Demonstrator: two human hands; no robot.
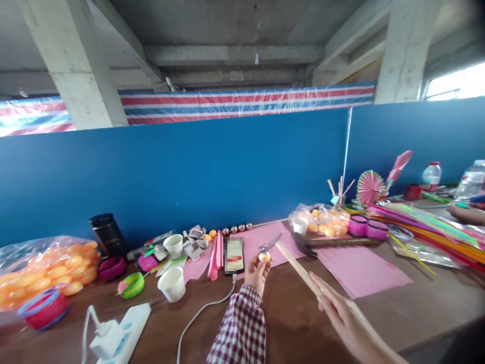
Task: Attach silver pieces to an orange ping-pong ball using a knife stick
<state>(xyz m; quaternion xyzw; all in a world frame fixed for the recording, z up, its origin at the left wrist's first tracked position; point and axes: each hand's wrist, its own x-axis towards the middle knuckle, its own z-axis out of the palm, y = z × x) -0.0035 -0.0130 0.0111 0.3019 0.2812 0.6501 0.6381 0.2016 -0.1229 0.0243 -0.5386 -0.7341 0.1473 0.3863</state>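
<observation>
My left hand, in a checked sleeve, pinches a small orange ball above the table. A dark silvery piece sits on top of the ball; its kind is too small to tell. My right hand is closed around a pale wooden stick, which points up and left toward the ball, its tip apart from it. Just behind the ball, a grey pointed blade shows against pink paper. A phone with a white cable lies left of my left hand.
Left: bagged orange balls, a power strip, paper cups and tape rolls. Right: another bag of balls, purple rolls, coloured sticks and a co-worker's hand. A blue partition stands behind.
</observation>
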